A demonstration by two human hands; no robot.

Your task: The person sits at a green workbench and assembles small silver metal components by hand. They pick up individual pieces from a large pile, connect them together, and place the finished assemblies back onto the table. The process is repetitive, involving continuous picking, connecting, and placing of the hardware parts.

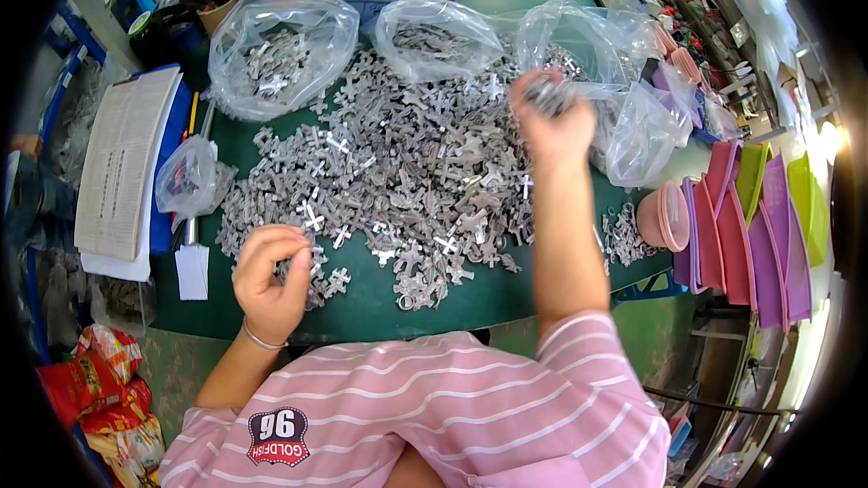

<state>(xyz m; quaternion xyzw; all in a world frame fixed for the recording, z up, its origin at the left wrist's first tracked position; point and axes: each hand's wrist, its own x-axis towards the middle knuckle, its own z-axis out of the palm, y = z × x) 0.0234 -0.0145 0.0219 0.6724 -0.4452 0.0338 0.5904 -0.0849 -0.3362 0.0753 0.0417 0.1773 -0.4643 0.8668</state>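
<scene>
A wide heap of silver-grey metal cross pendants (pixel 425 154) covers the middle of the green table. My right hand (pixel 561 122) is raised over the far right of the heap, its fingers closed around a handful of cross pendants (pixel 548 96), blurred by motion. Just beyond it stands an open clear plastic bag (pixel 579 32) with some pendants inside. At the heap's near left edge is my left hand (pixel 273 280), its fingers curled in and the thumb close to them; whatever it may hold is hidden.
Two more open plastic bags (pixel 285 54) of pendants stand along the heap's far side, before a blue bin (pixel 394 7). A paper stack (pixel 127 163) and small knotted bag (pixel 188 179) lie left. Right are a pink cup (pixel 665 217), a smaller pile (pixel 626 235) and colored plastic trays (pixel 741 226).
</scene>
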